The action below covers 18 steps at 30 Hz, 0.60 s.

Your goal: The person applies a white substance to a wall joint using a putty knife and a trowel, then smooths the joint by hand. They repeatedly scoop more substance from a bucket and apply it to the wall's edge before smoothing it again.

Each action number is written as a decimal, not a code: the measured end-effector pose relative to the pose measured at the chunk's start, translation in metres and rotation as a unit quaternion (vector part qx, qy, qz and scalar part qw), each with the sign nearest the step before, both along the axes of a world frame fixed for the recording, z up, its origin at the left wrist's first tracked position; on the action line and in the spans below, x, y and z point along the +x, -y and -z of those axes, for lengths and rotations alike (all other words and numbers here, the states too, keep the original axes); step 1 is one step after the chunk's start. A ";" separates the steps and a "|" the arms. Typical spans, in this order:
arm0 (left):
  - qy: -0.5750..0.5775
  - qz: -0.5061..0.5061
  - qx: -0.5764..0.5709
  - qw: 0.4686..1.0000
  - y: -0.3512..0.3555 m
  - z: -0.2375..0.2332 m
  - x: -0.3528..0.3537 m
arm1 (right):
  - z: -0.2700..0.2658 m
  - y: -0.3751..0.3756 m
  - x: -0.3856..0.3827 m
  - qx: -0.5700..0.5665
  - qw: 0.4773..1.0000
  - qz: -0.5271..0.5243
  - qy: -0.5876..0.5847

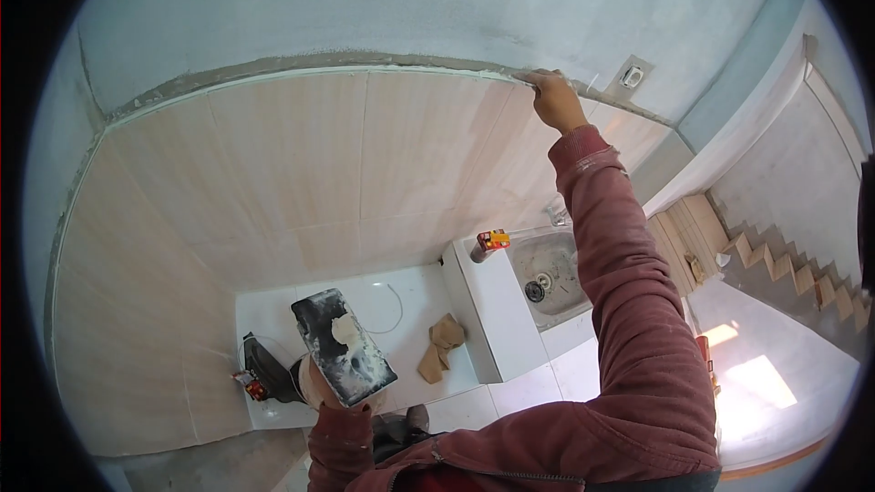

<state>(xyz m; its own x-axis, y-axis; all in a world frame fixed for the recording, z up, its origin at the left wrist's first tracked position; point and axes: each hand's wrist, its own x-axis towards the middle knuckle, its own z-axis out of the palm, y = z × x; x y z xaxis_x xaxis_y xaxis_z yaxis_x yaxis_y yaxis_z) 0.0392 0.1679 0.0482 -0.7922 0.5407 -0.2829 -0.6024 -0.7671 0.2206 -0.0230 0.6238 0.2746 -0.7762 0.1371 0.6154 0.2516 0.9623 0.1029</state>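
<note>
My right hand [557, 102] is stretched far forward to the top edge of the wall tiles [410, 146], its fingers bent at the joint between tile and plaster. Whatever it grips there is too small to make out. Low in the view, my left hand [319, 384] is mostly hidden beneath a black board [344, 346] smeared with white and beige paste. The board lies tilted over that hand, a lump of paste near its middle. A grey band [301, 62] of filler runs along the top of the tiles.
A sink [551, 273] with a tap [557, 211] is at the right of a white counter [510, 333], which bears a red and yellow package [493, 240]. A brown cloth [442, 346] lies on the white surface below. A wall socket [632, 76] is right of my right hand.
</note>
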 end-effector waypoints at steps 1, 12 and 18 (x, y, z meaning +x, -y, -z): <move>0.025 -0.005 -0.009 1.000 0.000 0.000 0.000 | 0.003 -0.002 -0.003 0.007 0.999 -0.016 -0.038; -0.010 0.000 0.017 1.000 -0.002 0.011 -0.008 | 0.012 0.076 -0.009 0.020 0.997 0.050 0.059; -0.089 0.067 0.116 0.987 -0.012 -0.008 -0.020 | 0.036 0.219 0.060 -0.267 0.899 -0.303 0.170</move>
<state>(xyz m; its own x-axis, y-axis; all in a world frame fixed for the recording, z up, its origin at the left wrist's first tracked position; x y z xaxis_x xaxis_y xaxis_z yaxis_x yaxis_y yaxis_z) 0.0194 0.1798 0.0563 -0.7349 0.6781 -0.0031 -0.6698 -0.7251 0.1600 0.0373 0.4048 0.2384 -0.9383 -0.1691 0.3016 -0.2948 0.8471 -0.4422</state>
